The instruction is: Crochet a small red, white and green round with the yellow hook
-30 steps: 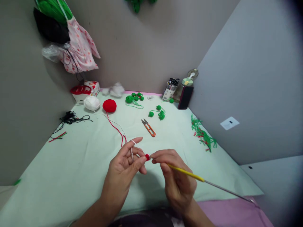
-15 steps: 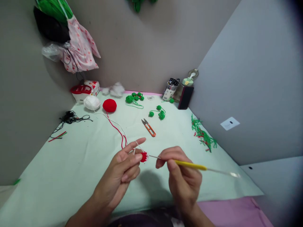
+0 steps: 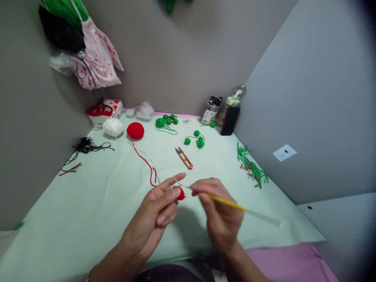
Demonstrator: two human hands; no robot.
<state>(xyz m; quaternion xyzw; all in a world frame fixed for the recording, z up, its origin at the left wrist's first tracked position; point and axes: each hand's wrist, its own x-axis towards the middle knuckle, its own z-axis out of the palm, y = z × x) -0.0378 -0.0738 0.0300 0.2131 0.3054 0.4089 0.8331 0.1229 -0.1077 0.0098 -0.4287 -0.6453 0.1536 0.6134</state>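
Between thumb and fingers, my left hand [image 3: 160,203] pinches a small red and white crochet piece [image 3: 181,193]. White yarn runs over its raised index finger. My right hand [image 3: 219,209] grips a crochet hook [image 3: 226,201] with a yellow handle, its metal tip at the white edge of the piece. Whether the tip is inside a stitch is too small to tell. A white yarn ball [image 3: 113,127] and a red yarn ball [image 3: 135,131] rest further back, their strands trailing toward my left hand.
Orange thread snips [image 3: 184,158] lie beyond my hands. Behind them are green crocheted balls [image 3: 199,141]. Black yarn [image 3: 85,145] lies left, green and red yarn scraps [image 3: 252,166] right. A phone [image 3: 230,121] leans by a bottle [image 3: 233,101] and a pen cup [image 3: 211,111]. White stuffing [image 3: 144,111] sits against the wall.
Both hands have shifted slightly, the left one rightward and the right one leftward. The hook's tip has risen and its handle slants more steeply. More of the piece's white edge shows.
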